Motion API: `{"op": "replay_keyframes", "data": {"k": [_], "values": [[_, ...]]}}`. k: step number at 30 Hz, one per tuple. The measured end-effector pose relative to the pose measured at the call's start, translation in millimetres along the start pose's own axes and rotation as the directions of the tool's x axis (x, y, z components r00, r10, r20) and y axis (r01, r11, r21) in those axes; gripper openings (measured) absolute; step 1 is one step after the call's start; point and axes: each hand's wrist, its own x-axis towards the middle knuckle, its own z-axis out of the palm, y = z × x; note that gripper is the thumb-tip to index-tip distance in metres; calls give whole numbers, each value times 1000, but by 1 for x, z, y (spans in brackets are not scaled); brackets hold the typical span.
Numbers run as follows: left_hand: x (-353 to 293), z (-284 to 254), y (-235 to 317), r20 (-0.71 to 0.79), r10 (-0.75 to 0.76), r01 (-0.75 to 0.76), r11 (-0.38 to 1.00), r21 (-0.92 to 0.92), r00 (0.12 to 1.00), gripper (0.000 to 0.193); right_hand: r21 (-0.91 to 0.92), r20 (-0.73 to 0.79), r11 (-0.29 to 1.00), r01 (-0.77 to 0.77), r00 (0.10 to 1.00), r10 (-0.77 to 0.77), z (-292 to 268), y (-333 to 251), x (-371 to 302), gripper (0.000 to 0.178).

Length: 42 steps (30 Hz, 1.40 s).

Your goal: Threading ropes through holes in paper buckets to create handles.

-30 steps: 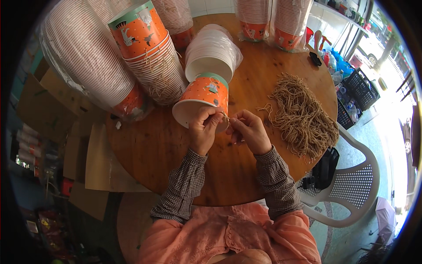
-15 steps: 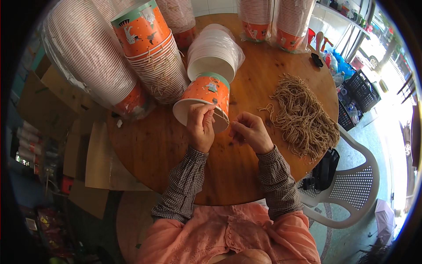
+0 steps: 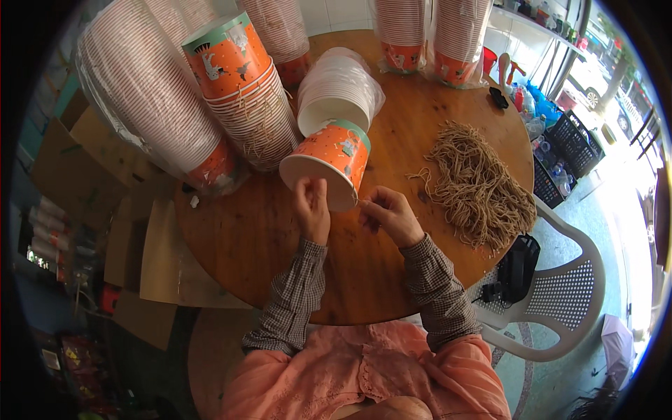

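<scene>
An orange paper bucket with a green base band and printed figures lies tilted on the round wooden table, its white mouth towards me. My right hand pinches a thin twine at the bucket's right rim. At the mouth, my left hand points upward with its fingers drawn together; whether anything is between them is hidden. Behind the bucket lies a stack of white buckets in clear plastic. To the right sits a loose heap of tan twine.
At the left stand a nested stack of orange buckets with twine hanging on it and a tall plastic-wrapped stack. More wrapped stacks stand at the back. Cardboard boxes lie left of the table, a white plastic chair right.
My left hand has let go of the bucket's rim and dropped slightly lower, to the front of its mouth. My right hand has shifted a little left, towards the rim. The view has tilted slightly.
</scene>
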Motion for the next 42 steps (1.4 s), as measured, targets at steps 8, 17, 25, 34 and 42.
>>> {"op": "replay_keyframes", "data": {"k": [8,17,25,34,42], "values": [[-40,-22,19,515,-650,785,614,-76,559,33,35,-11,996,86,996,-86,11,17,-14,14],[-38,-19,14,713,-635,951,266,-161,298,12,-96,-34,982,163,985,-167,9,35,-32,11],[-38,7,18,700,-675,966,78,-247,234,13,-304,-158,929,213,950,-270,8,46,-69,11],[-45,16,11,684,-728,876,-307,-371,34,17,-650,177,680,339,938,-299,13,44,-153,6],[-76,22,4,666,-746,859,-343,-380,-3,14,-558,195,766,319,948,-252,14,47,-170,8]]}}
